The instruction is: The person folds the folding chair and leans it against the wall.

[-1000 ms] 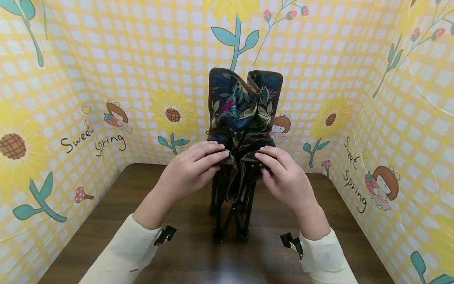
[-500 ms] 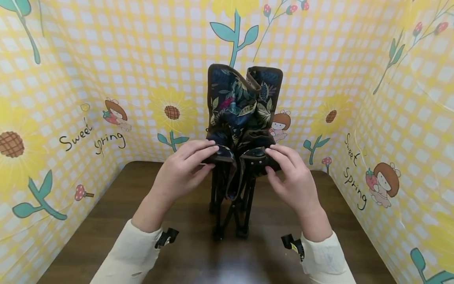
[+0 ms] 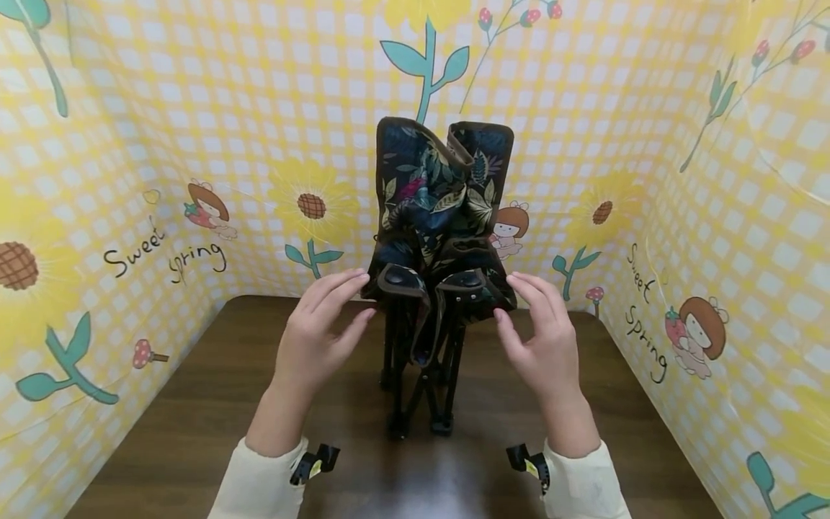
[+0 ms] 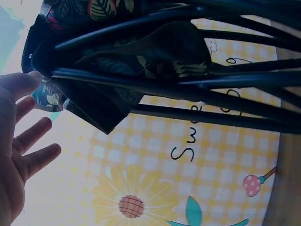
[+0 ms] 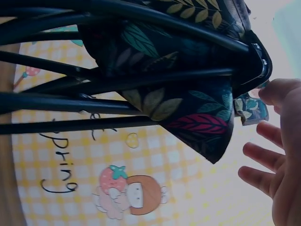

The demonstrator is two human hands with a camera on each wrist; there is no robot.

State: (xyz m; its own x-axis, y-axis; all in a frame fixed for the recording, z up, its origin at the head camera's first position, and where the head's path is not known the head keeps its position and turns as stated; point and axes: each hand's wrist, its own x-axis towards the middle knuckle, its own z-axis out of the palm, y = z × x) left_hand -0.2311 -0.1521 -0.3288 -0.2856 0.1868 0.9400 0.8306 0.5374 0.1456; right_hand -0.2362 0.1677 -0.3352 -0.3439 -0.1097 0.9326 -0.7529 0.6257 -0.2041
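Observation:
A small folding chair [image 3: 424, 194] stands upright and partly folded at the middle of the table. Its dark fabric carries a leaf print, and the seat sags between the two front corners. Black crossed legs [image 3: 424, 393] hold it up, close together. Beside the left front corner is my left hand [image 3: 311, 335], fingers extended and thumb apart. My right hand [image 3: 545, 339] mirrors it at the right front corner. Both wrist views show spread fingers, with the left thumb [image 4: 26, 84] and right thumb [image 5: 277, 92] very near the corners; whether they touch, I cannot tell.
The brown wooden table [image 3: 214, 382] lies under the chair. Yellow-and-white checked sheeting [image 3: 311, 86] with printed flowers encloses the back and both sides. A small black camera device [image 3: 318, 465] sits on the left wrist, another [image 3: 528, 465] on the right.
My hands have come off the tops of the front corners and drawn apart to the outer sides, slightly lower. The chair keeps its place and its partly folded shape.

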